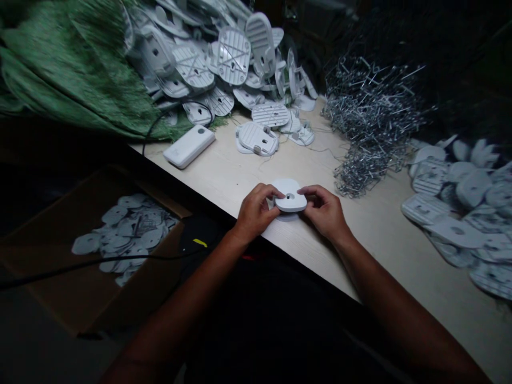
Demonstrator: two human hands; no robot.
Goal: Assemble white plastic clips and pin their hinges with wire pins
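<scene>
Near the table's front edge, a white plastic plate [295, 205] with rounded corners and a hole in its middle is held between both hands. My left hand [258, 209] pinches its left side, and my right hand [325, 209] grips the right side with thumb and fingers. Another white piece [286, 185] shows behind and below it; whether the two are joined I cannot tell. Beyond my hands lies a small stack of white ribbed plates [258, 137] with metal clips.
Bent metal wires [372, 112] are heaped at the back right. More white parts [460, 197] lie at far right and spill from a green sack [68, 69]. A white power bank [190, 146] with a cable stands left. Below, a cardboard box [44, 218] holds white plates.
</scene>
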